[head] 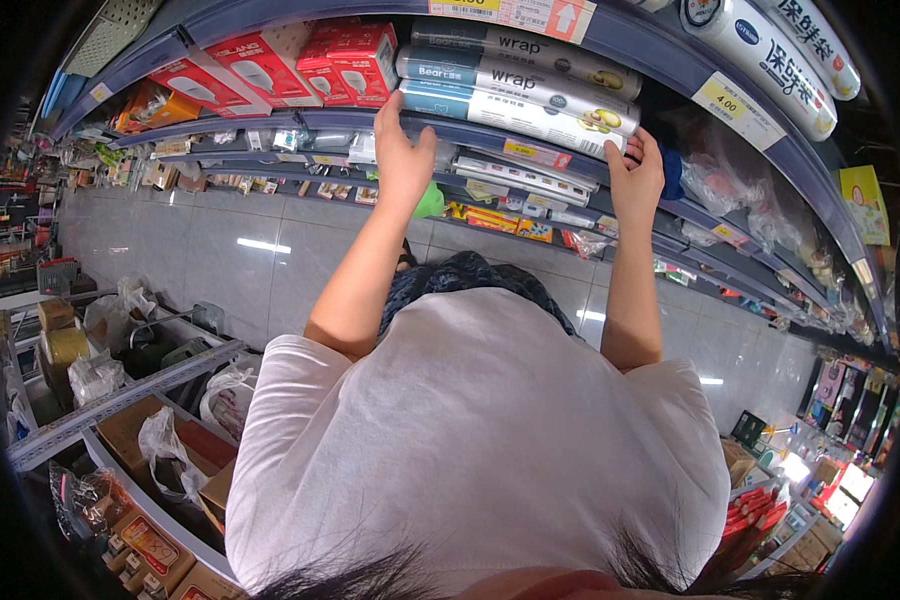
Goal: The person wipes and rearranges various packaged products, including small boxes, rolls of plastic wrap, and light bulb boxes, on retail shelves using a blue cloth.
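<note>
A front roll of plastic wrap [521,118] in blue-and-white packaging lies lengthwise on the shelf, bearing print and a barcode. Behind it sit a second wrap roll [521,84] with an avocado picture and a darker third roll [525,49]. My left hand [406,154] is at the left end of the front roll, fingers straight and fingertips against it, thumb apart. At the opposite end, my right hand [636,169] has its thumb on the front of the roll and its fingers curled around the end. Part of those fingers is hidden.
Red light bulb boxes [262,67] stand left of the rolls. An upper shelf edge [645,45] with price tags curves above, carrying white rolls of bags [765,60]. Lower shelves hold small packaged goods [495,217]. Behind me at left is a metal rack [127,405] with cartons and bags.
</note>
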`<state>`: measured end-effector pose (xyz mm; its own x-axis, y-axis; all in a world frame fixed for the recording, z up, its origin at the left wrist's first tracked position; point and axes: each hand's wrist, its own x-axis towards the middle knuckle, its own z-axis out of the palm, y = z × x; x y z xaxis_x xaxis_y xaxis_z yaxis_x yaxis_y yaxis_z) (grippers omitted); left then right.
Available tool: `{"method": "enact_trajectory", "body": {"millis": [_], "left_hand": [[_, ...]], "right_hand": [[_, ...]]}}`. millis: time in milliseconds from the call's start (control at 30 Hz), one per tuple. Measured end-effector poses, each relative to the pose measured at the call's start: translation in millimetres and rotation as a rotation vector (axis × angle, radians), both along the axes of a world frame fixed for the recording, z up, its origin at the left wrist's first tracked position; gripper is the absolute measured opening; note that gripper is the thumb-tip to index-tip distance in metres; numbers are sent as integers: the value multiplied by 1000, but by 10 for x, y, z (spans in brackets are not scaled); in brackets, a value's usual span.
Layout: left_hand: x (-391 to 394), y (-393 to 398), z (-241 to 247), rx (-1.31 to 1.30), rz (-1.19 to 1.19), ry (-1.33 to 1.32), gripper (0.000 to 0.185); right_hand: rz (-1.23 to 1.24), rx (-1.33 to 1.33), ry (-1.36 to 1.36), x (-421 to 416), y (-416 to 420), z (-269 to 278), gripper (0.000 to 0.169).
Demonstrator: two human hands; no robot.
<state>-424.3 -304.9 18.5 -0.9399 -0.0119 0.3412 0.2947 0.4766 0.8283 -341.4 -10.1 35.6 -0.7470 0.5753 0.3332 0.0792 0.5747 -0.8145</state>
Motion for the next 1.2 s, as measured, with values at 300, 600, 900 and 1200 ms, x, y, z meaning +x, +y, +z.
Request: {"method": "enact_trajectory", "body": {"millis": [300, 600, 900, 1200], "left_hand": [[98, 111, 56, -42, 20, -6, 76], [234, 364, 232, -396, -75, 432, 53], [47, 516, 133, -532, -123, 524, 42], [89, 552, 130, -551, -122, 561, 44]], "right_hand": [[2, 67, 6, -128, 143, 309, 48], [492, 509, -95, -1219, 82, 694, 54], [698, 652, -200, -1567, 119, 452, 48], [751, 496, -354, -1357, 34, 622, 46]]}}
